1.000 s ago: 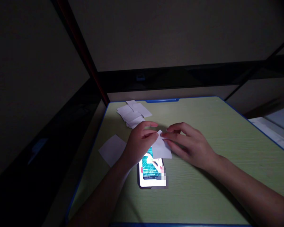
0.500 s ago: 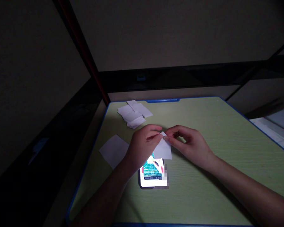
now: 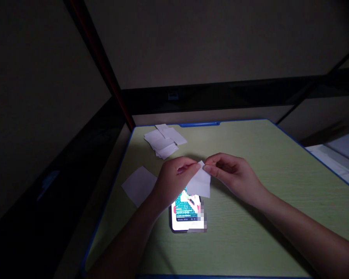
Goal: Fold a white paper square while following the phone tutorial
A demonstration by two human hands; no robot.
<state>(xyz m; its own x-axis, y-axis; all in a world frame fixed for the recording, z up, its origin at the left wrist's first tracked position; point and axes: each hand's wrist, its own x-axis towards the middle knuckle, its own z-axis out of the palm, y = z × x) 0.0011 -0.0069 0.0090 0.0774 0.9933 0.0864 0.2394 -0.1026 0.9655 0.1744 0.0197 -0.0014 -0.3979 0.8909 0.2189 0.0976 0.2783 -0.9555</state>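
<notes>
A small white piece of paper (image 3: 200, 185), narrowing to a point at its top, is held up between my two hands. My left hand (image 3: 176, 178) pinches its upper left edge with thumb and fingers. On the other side my right hand (image 3: 234, 174) grips the upper right edge between thumb and forefinger. Below the paper lies a phone (image 3: 186, 223) with its screen lit, showing hands over a green grid; the paper hides its upper part. Left of my left hand, a loose white sheet (image 3: 139, 184) lies flat, partly covered by that hand and wrist.
A loose pile of white paper pieces (image 3: 163, 140) sits toward the far left of the light wooden table (image 3: 264, 232). The table has a blue rim, with a blue strip (image 3: 199, 124) at its far edge. Pale objects (image 3: 340, 159) stand beyond the right edge. Walls rise behind.
My left fingers have closed down onto the paper's edge. My right fingertips have shifted slightly along the paper, and its tip shows more between the hands. The picture on the phone has changed.
</notes>
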